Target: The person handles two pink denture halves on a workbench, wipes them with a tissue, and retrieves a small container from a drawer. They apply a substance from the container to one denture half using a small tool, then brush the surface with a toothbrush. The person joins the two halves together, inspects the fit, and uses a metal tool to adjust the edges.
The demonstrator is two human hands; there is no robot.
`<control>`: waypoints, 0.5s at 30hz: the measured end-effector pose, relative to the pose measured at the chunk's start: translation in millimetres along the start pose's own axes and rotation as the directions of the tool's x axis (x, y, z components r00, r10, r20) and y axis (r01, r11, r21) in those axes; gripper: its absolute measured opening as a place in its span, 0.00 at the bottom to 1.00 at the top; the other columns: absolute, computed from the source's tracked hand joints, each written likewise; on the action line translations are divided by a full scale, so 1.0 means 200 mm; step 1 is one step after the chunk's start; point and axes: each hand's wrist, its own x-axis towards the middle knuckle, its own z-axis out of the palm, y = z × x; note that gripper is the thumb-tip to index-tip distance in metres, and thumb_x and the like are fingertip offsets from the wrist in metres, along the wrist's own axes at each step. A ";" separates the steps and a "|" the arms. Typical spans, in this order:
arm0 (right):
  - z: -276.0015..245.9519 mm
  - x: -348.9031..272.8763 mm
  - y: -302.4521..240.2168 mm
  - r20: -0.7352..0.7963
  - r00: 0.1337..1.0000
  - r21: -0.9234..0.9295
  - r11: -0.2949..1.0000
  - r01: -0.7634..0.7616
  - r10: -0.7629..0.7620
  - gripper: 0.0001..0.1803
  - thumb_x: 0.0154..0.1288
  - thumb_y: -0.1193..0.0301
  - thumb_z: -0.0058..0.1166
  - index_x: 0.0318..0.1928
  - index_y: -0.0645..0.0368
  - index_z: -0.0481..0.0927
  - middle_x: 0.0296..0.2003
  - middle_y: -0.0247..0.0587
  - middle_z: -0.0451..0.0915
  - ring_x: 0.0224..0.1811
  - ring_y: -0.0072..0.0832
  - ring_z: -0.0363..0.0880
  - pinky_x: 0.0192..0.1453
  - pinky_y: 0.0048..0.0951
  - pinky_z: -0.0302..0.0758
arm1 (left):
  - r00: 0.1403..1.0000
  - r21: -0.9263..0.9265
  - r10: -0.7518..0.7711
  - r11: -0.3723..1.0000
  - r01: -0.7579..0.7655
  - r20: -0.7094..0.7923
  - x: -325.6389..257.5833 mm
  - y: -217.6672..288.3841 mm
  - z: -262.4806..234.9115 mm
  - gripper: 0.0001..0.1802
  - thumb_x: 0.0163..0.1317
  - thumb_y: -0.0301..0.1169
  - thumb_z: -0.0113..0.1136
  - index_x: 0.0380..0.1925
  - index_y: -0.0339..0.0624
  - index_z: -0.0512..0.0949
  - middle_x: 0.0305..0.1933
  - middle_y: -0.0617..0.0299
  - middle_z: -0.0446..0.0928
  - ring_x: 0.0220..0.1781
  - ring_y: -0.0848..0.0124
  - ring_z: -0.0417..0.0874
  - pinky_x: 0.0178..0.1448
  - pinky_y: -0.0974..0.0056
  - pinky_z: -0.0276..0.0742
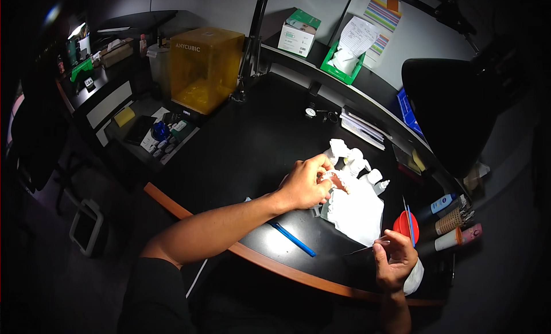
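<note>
My left hand [307, 183] is closed, its thumb and fingers pinching a denture [340, 182] with a reddish-pink base and pale teeth along its edge. The denture is held over the far left part of a brightly lit white sheet [360, 216]. Beyond it stand several white dental plaster models [354, 161], washed out by the lamp. At the near right corner of the sheet, my right hand [396, 259] grips a thin, dark, pointed hand instrument [360, 251] between thumb and fingers. Its tip points left, apart from the denture.
A blue pen-shaped tool [294, 239] lies near the wooden table edge [275, 262]. Right of the sheet are a red round container [405, 226] and upright cups [447, 240]. An amber-covered machine [205, 70] stands far left. A black lamp [445, 104] overhangs the right side.
</note>
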 end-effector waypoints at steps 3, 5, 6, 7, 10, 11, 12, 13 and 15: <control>-0.02 -0.02 0.05 0.050 0.998 0.010 0.999 -0.045 0.044 0.10 0.61 0.86 0.66 0.43 0.69 0.85 0.34 0.47 0.87 0.35 0.26 0.87 0.43 0.24 0.82 | 1.000 0.020 -0.006 1.000 0.006 0.017 0.00 -0.01 0.01 0.11 0.71 0.21 0.55 0.49 0.27 0.73 0.44 0.44 0.86 0.37 0.64 0.92 0.37 0.62 0.93; -0.03 -0.03 0.07 0.131 0.982 -0.042 0.990 -0.131 0.136 0.05 0.61 0.83 0.67 0.38 0.68 0.86 0.33 0.46 0.87 0.34 0.27 0.87 0.42 0.24 0.81 | 0.999 -0.002 0.013 1.000 -0.013 0.034 0.00 0.00 0.02 0.11 0.70 0.21 0.55 0.50 0.26 0.73 0.43 0.44 0.86 0.37 0.64 0.92 0.37 0.62 0.93; -0.01 -0.01 0.06 0.147 0.981 -0.071 0.990 -0.119 0.129 0.03 0.61 0.81 0.68 0.35 0.67 0.87 0.31 0.44 0.88 0.32 0.26 0.87 0.40 0.23 0.80 | 0.999 0.008 0.014 1.000 -0.014 0.037 0.00 0.00 0.01 0.11 0.70 0.21 0.55 0.50 0.26 0.73 0.43 0.44 0.87 0.38 0.65 0.92 0.37 0.62 0.93; -0.01 -0.01 0.06 0.146 0.981 -0.070 0.990 -0.120 0.129 0.03 0.61 0.81 0.68 0.35 0.67 0.87 0.31 0.44 0.88 0.32 0.26 0.87 0.40 0.23 0.80 | 0.999 0.009 0.013 1.000 -0.013 0.039 0.01 -0.01 0.01 0.11 0.70 0.21 0.55 0.50 0.26 0.73 0.43 0.44 0.87 0.38 0.65 0.92 0.37 0.62 0.93; -0.01 -0.01 0.08 0.365 0.899 -0.057 0.969 -0.239 0.243 0.02 0.61 0.80 0.70 0.35 0.66 0.90 0.29 0.42 0.88 0.29 0.24 0.87 0.35 0.23 0.80 | 0.999 0.040 0.014 0.999 -0.015 0.036 0.00 0.00 0.01 0.11 0.70 0.21 0.54 0.49 0.27 0.74 0.43 0.45 0.87 0.37 0.66 0.92 0.37 0.62 0.93; -0.01 0.00 0.07 0.361 0.902 -0.051 0.971 -0.235 0.237 0.02 0.61 0.80 0.70 0.35 0.66 0.90 0.29 0.42 0.88 0.29 0.24 0.87 0.35 0.23 0.80 | 0.999 0.038 0.021 0.999 -0.023 0.044 -0.01 0.01 0.02 0.12 0.70 0.21 0.54 0.51 0.27 0.74 0.42 0.46 0.87 0.36 0.67 0.92 0.38 0.63 0.92; -0.02 0.01 0.06 0.409 0.880 -0.071 0.969 -0.235 0.243 0.02 0.61 0.80 0.70 0.35 0.66 0.90 0.29 0.42 0.88 0.29 0.24 0.88 0.35 0.23 0.81 | 0.998 0.030 0.024 0.999 -0.025 0.057 -0.01 0.01 0.02 0.13 0.70 0.21 0.53 0.53 0.28 0.74 0.42 0.46 0.87 0.36 0.68 0.92 0.38 0.64 0.92; -0.03 0.03 0.06 0.455 0.855 -0.092 0.968 -0.233 0.249 0.02 0.62 0.80 0.70 0.35 0.66 0.90 0.28 0.42 0.88 0.29 0.24 0.88 0.35 0.23 0.81 | 0.998 0.032 0.023 0.999 -0.025 0.062 -0.01 0.01 0.01 0.13 0.70 0.21 0.53 0.53 0.28 0.74 0.42 0.46 0.87 0.36 0.68 0.92 0.38 0.64 0.92; -0.06 0.07 0.07 0.435 0.875 -0.075 0.977 -0.201 0.214 0.02 0.65 0.80 0.68 0.36 0.68 0.89 0.28 0.44 0.87 0.30 0.24 0.88 0.34 0.22 0.81 | 0.996 0.014 0.013 1.000 -0.014 0.089 -0.02 0.02 0.02 0.17 0.70 0.20 0.52 0.57 0.29 0.75 0.42 0.48 0.88 0.35 0.71 0.91 0.38 0.66 0.91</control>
